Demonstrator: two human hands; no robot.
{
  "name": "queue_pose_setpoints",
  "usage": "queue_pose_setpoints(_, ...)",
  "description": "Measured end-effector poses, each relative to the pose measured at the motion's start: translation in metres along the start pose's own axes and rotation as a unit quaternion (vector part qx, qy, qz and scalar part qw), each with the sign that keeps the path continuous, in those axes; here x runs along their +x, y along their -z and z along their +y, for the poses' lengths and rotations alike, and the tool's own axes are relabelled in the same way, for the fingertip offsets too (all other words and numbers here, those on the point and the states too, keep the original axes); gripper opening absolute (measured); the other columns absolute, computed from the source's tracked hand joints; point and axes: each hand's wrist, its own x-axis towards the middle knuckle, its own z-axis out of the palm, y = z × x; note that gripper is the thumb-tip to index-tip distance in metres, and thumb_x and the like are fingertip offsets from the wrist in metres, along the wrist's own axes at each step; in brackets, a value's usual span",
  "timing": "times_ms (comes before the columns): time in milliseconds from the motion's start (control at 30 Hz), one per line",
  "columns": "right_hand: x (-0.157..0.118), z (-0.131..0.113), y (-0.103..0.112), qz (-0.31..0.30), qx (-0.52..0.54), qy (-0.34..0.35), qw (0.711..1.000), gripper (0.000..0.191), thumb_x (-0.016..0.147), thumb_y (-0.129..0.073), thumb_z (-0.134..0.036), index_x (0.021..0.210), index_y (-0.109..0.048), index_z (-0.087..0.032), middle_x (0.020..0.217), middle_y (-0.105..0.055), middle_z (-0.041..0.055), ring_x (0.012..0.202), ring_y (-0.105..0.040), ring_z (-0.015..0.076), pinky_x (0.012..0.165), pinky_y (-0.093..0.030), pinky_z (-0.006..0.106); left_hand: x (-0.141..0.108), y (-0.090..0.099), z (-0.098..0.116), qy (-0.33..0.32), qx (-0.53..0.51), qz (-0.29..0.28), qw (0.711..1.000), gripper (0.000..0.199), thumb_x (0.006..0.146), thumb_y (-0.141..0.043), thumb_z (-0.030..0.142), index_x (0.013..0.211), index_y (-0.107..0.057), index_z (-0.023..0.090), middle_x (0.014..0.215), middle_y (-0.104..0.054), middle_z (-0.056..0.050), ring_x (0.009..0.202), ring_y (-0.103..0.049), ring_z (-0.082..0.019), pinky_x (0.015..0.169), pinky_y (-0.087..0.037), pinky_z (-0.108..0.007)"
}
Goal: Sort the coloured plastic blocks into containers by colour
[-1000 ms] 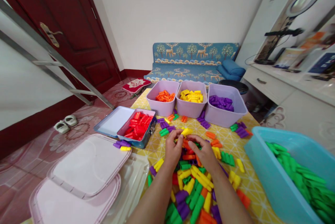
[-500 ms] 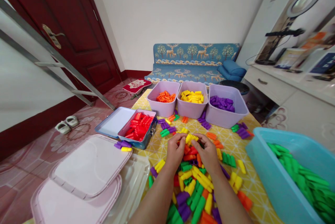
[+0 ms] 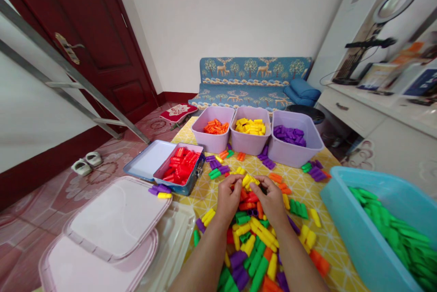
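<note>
Shifted since the earlier frame: both hands sit lower in view, and the yellow plastic block (image 3: 250, 181) now lies between them, its long axis running far-left to near-right. I see my left hand (image 3: 229, 201) and right hand (image 3: 272, 202) half-closed, curled toward it; whether either has hold of it I cannot tell. Below the grip lies a heap of mixed blocks (image 3: 251, 242) on a yellow patterned tablecloth (image 3: 300, 192). Beyond the grip stand three lilac bins (image 3: 251, 144); to the right, a turquoise tub (image 3: 348, 223); behind everything, a dark red door (image 3: 85, 32).
</note>
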Motion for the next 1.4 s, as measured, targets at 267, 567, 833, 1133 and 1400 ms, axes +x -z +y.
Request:
queue_pose_setpoints(267, 0.0002, 0.0014, -0.0007, -0.006, 0.019, 0.001, 1.000, 0.023, 0.082, -0.063, -0.040, 0.095, -0.060, -0.021, 0.088, -0.069, 0.0030, 0.084, -0.066, 0.0194, 0.076, -0.051, 0.030, -0.0003, 0.0002, 0.0019, 0.004, 0.004, 0.002, 1.000, 0.021, 0.083, -0.052, 0.021, 0.089, -0.071, 0.016, 0.090, -0.073, -0.006, 0.087, -0.066, -0.019, 0.081, -0.050, -0.029)
queue_pose_setpoints(567, 0.0012, 0.0014, -0.0004, -0.011, 0.021, -0.002, 1.000, 0.025, 0.082, -0.063, -0.040, 0.097, -0.061, -0.020, 0.089, -0.068, 0.0042, 0.084, -0.065, 0.0199, 0.077, -0.051, 0.030, -0.0010, 0.0001, 0.0000, 0.004, 0.010, -0.001, 1.000, 0.021, 0.084, -0.052, 0.020, 0.090, -0.071, 0.016, 0.089, -0.073, -0.006, 0.086, -0.065, -0.019, 0.081, -0.049, -0.030)
queue_pose_setpoints(833, 0.0020, 0.0047, -0.0006, -0.007, 0.009, 0.001, 1.000, 0.027, 0.082, -0.063, -0.041, 0.098, -0.062, -0.019, 0.087, -0.068, 0.0043, 0.082, -0.065, 0.0203, 0.075, -0.050, 0.031, -0.0013, -0.0002, -0.0002, 0.008, 0.007, 0.002, 1.000, 0.020, 0.084, -0.052, 0.021, 0.089, -0.071, 0.016, 0.088, -0.072, -0.006, 0.085, -0.065, -0.018, 0.080, -0.050, -0.029)
queue_pose_setpoints(1133, 0.0020, 0.0044, -0.0001, -0.009, 0.005, 0.002, 1.000, 0.027, 0.082, -0.061, -0.041, 0.099, -0.062, -0.019, 0.086, -0.069, 0.0041, 0.081, -0.065, 0.0204, 0.074, -0.051, 0.031, 0.0000, -0.0008, -0.0018, 0.008, 0.005, 0.005, 1.000, 0.020, 0.084, -0.053, 0.020, 0.090, -0.071, 0.015, 0.089, -0.073, -0.006, 0.086, -0.066, -0.018, 0.081, -0.050, -0.029)
queue_pose_setpoints(1400, 0.0022, 0.0058, -0.0003, -0.008, -0.003, 0.001, 1.000, 0.028, 0.083, -0.061, -0.042, 0.099, -0.062, -0.020, 0.084, -0.068, 0.0030, 0.080, -0.064, 0.0199, 0.074, -0.051, 0.030, -0.0013, -0.0006, -0.0020, 0.009, 0.011, 0.006, 1.000, 0.020, 0.083, -0.052, 0.021, 0.090, -0.071, 0.015, 0.090, -0.073, -0.006, 0.087, -0.066, -0.019, 0.081, -0.050, -0.030)
